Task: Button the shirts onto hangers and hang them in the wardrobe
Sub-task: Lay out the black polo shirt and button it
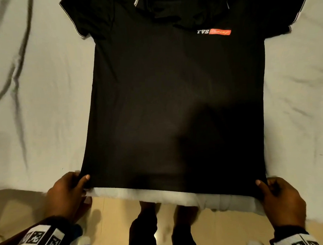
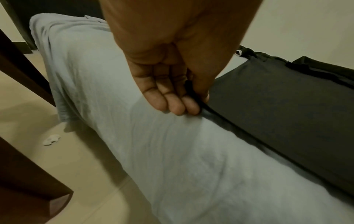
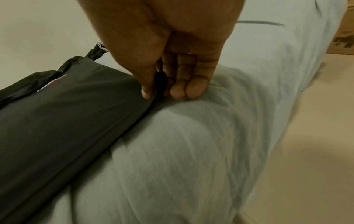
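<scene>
Black shirt (image 1: 174, 93) on white-sheeted bed (image 1: 43, 91)

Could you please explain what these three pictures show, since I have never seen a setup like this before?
There is no machine here: a person works with two bare hands and wears three cameras. The big overhead picture comes from a camera on the head. The other two come from cameras strapped to each wrist, looking along the fingers.

A black short-sleeved polo shirt with white trim lies flat, front up, on a bed covered by a pale grey sheet. The left hand pinches the shirt's bottom left corner, and the right hand pinches the bottom right corner; each wrist picture shows that grip on the hem up close. No hanger or wardrobe is in view.
</scene>
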